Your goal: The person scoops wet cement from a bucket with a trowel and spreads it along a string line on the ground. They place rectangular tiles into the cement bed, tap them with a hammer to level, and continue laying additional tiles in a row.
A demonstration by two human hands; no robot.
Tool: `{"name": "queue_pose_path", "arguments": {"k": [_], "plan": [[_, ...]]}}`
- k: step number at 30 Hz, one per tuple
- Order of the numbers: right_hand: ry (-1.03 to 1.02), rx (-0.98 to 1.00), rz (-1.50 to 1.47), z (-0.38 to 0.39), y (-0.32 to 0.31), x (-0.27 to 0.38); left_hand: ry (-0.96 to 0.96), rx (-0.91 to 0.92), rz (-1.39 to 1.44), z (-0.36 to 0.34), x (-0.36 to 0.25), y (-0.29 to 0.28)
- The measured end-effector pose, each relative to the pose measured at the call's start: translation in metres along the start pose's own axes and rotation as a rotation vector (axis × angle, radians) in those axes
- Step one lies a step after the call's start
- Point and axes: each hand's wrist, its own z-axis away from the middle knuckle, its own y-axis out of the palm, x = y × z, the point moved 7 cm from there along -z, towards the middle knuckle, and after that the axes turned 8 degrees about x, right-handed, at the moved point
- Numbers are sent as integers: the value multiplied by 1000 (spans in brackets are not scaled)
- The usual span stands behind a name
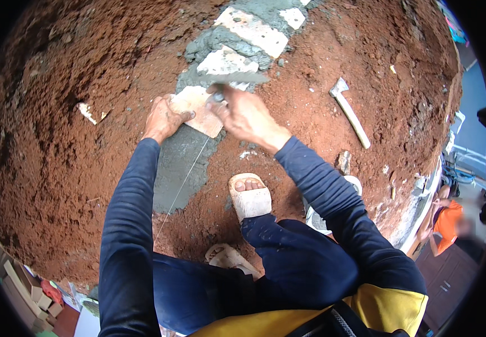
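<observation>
Pressing down on a pale brick [198, 109], the left hand [164, 117] lies with fingers curled over its near-left edge, in the head view. The brick sits on a strip of wet grey mortar [181, 160] at the end of a row of laid bricks [251, 31] across red soil [57, 140]. The right hand [246, 115] is clenched around a trowel [234, 80], its blade just beyond the brick. A thin string [184, 182] crosses the mortar. A hammer [348, 111] lies well apart on the right.

Ground: red-brown soil [74, 185], loose and lumpy.
Mortar strip [178, 163]: grey, wet, running through the soil.
Bricks [251, 31]: set in the mortar.
Hammer [348, 111]: lying right, on the soil.
</observation>
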Motion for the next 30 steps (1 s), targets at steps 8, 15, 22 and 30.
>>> {"name": "queue_pose_path", "arguments": {"k": [8,15,22,30], "plan": [[-127,-125,42,-9,26,13,134,-31,-79,5,-17,-4],[91,110,-33,-19,18,2,27,-42,-22,3,-10,-6],[-34,-30,4,-19,-11,-4,3,-53,-23,2,-2,-1],[9,84,27,-19,11,-6,-3,-45,-1,0,-1,-2]]}}
